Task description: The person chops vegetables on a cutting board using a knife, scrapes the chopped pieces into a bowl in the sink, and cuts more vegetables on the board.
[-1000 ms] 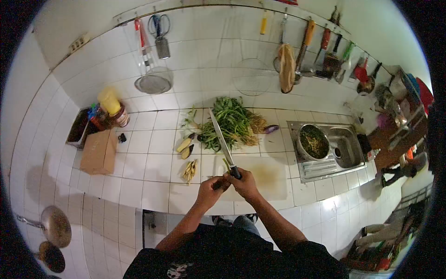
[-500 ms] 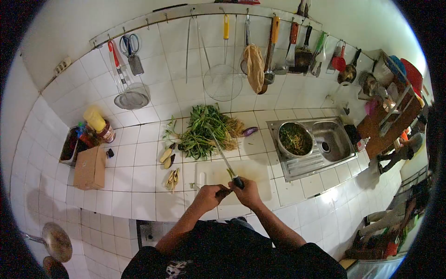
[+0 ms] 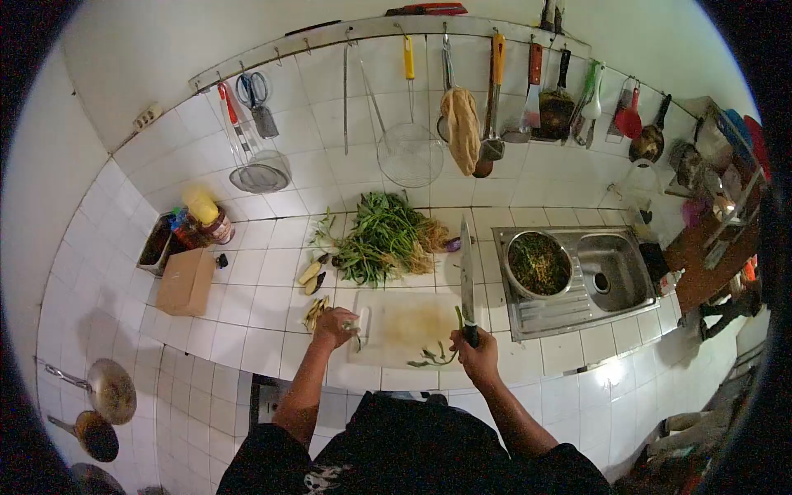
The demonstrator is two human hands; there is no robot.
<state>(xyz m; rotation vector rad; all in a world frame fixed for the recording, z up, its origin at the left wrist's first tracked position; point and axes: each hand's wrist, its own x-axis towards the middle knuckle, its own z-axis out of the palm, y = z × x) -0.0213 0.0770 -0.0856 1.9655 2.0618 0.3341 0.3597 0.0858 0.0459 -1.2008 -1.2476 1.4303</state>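
Note:
My right hand (image 3: pixel 476 356) is wrapped round the dark handle of a knife (image 3: pixel 467 268), its long blade pointing up and away. A thin green sprig (image 3: pixel 433 360) also hangs from that hand, over the front right of the white cutting board (image 3: pixel 412 302). My left hand (image 3: pixel 335 328) is at the board's left end, fingers drawn together; what they hold, if anything, I cannot make out. Just beside it lie pale cut strips (image 3: pixel 315 310). Beyond the board is a heap of leafy greens (image 3: pixel 375 239) with roots at its right side.
Pieces of eggplant (image 3: pixel 311 275) lie left of the greens. To the right, a metal bowl of chopped greens (image 3: pixel 539 264) stands on the sink's drainboard (image 3: pixel 540 311). A cardboard box (image 3: pixel 185 281) stands at left. Utensils, including a wire skimmer (image 3: pixel 411 155), hang on the wall.
My hands have moved apart: the left one toward the pale strips, the right one rightward with the knife, now more upright. The view has shifted slightly.

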